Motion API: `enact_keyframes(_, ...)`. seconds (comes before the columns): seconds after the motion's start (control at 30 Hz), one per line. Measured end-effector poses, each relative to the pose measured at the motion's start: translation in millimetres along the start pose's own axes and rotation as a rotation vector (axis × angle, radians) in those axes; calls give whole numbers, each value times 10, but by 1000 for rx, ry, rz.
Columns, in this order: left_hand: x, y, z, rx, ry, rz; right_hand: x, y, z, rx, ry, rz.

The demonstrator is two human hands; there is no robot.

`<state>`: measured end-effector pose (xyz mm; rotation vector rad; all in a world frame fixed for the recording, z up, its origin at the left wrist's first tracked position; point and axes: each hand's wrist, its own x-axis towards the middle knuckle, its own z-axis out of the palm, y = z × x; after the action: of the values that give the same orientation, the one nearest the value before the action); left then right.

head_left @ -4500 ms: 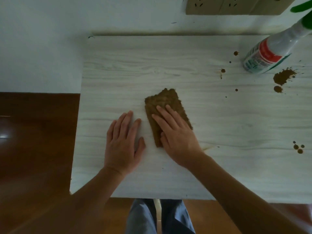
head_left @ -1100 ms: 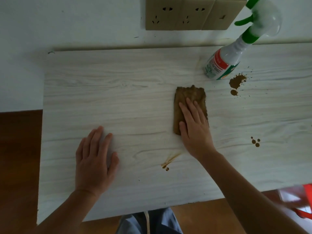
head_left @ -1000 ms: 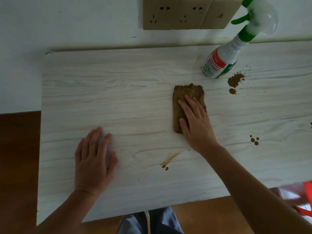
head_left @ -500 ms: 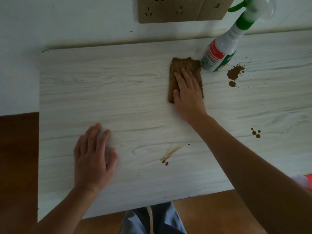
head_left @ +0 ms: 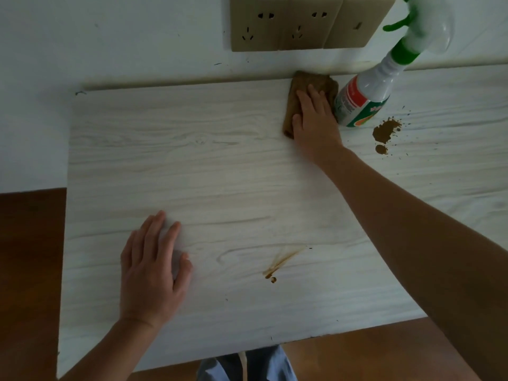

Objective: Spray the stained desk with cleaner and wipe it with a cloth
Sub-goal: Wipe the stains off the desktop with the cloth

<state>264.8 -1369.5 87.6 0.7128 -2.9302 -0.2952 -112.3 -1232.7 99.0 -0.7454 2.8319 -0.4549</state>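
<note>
Right hand (head_left: 313,119) presses flat on the brown folded cloth (head_left: 295,105) at the pale wood-grain desk's (head_left: 220,174) back edge; left hand (head_left: 152,268) lies spread flat.

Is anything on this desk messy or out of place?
Yes. A brown splatter sits unwiped right of the spray bottle, and a brown smear streaks the desk near its front. The right hand presses the cloth by the wall.

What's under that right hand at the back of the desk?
A brown cloth, pressed flat on the desk by the right hand. Whether any stain lies beneath the cloth cannot be seen.
</note>
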Motion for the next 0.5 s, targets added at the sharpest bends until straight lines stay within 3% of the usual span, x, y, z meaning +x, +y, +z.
enact_keyframes(0.23,13,3,-4,1,-17,-8,188,-23,70,5,69,-37)
enact_keyframes(0.5,14,7,-2,5,-19,-8,-728,75,128,-46,-98,-433)
